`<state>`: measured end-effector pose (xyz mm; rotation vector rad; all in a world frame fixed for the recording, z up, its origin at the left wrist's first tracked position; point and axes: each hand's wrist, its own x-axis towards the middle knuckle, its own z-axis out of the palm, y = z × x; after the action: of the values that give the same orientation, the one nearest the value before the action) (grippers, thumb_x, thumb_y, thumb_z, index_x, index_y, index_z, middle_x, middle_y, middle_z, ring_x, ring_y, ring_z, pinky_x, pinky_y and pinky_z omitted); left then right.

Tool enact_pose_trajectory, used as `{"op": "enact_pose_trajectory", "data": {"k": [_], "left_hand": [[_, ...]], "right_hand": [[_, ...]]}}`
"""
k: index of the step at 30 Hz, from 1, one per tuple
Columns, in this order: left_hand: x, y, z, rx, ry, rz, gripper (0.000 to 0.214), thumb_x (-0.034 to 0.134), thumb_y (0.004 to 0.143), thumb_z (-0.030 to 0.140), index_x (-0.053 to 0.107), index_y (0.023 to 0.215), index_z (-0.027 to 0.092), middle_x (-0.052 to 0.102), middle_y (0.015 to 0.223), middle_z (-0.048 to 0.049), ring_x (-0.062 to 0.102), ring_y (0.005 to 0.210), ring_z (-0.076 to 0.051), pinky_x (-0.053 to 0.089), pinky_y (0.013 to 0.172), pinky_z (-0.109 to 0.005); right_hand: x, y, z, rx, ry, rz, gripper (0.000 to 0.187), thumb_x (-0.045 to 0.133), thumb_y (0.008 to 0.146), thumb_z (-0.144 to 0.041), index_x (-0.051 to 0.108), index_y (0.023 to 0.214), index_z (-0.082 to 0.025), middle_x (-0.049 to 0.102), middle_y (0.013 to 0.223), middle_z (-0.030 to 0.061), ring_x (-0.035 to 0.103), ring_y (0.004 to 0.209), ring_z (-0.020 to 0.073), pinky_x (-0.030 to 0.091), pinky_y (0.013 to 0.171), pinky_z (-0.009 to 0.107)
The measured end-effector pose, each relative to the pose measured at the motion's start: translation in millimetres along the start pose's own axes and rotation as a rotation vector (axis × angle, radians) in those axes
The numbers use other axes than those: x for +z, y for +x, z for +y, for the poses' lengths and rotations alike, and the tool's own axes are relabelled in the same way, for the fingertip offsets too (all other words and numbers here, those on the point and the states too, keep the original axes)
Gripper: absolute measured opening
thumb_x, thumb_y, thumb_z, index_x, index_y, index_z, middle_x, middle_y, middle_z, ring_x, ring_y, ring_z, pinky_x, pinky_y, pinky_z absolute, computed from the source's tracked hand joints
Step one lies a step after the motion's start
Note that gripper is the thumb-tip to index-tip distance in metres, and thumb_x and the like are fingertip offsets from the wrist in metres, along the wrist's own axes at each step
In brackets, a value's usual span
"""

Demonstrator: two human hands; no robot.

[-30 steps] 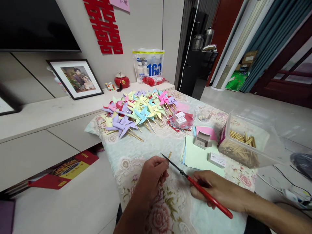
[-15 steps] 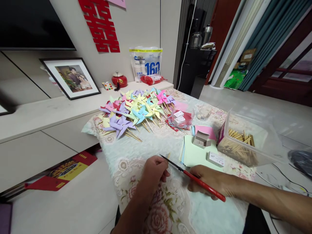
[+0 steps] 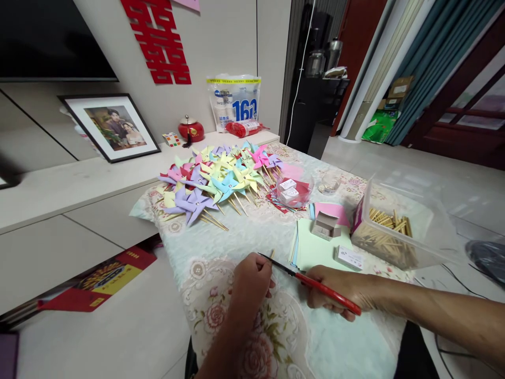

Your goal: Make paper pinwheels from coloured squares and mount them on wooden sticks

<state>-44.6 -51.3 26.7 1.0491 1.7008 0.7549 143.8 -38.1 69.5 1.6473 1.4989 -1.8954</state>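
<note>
My right hand is closed around the straight red handles of long-nose pliers. Their slim black jaws point left, with the tip just above my left hand. That hand is curled, thumb against fingers, above the flowered cloth. The pale tip of a thin wooden stick shows just past the jaws, beside my left fingers; the rest is hidden. Whether the jaws touch it I cannot tell. Beyond my right hand lies a stack of coloured paper bearing an open small box and a closed white box.
Finished paper pinwheels on sticks are heaped at the back left of the cloth-covered table. A clear bin of wooden sticks stands at the right. A clear round tub with small white boxes sits at the back.
The pliers' handle end has shifted slightly up and left with my right hand. My left hand stays nearly in place, and the view has turned slightly.
</note>
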Motion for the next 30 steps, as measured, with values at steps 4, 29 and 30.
{"op": "enact_pose_trajectory", "data": {"k": [4, 29, 30], "left_hand": [[0.2, -1.7, 1.3, 0.011, 0.036, 0.021, 0.012, 0.057, 0.081, 0.022, 0.053, 0.069, 0.021, 0.060, 0.044, 0.0027, 0.050, 0.032, -0.013, 0.035, 0.037, -0.022], [-1.4, 6.2, 1.7, -0.011, 0.065, -0.041, 0.009, 0.055, 0.079, 0.022, 0.053, 0.070, 0.021, 0.061, 0.044, 0.0013, 0.050, 0.032, -0.013, 0.031, 0.034, -0.021], [-1.3, 6.6, 1.3, -0.008, 0.065, -0.043, 0.010, 0.055, 0.079, 0.022, 0.053, 0.070, 0.021, 0.061, 0.044, 0.0016, 0.050, 0.032, -0.013, 0.031, 0.034, -0.020]], "right_hand": [[-0.9, 1.4, 0.1, -0.002, -0.022, 0.002, 0.013, 0.050, 0.049, -0.016, 0.038, 0.050, -0.023, 0.027, 0.033, -0.0111, 0.022, 0.026, 0.0055, 0.022, 0.018, 0.016], [-1.6, 1.7, 2.0, 0.015, -0.014, 0.017, 0.015, 0.052, 0.052, -0.015, 0.040, 0.049, -0.022, 0.029, 0.031, -0.0112, 0.021, 0.024, 0.0049, 0.021, 0.018, 0.015], [-2.2, 2.4, 3.2, 0.016, -0.016, 0.013, 0.014, 0.052, 0.052, -0.015, 0.040, 0.050, -0.023, 0.029, 0.031, -0.0114, 0.021, 0.025, 0.0051, 0.021, 0.018, 0.015]]}}
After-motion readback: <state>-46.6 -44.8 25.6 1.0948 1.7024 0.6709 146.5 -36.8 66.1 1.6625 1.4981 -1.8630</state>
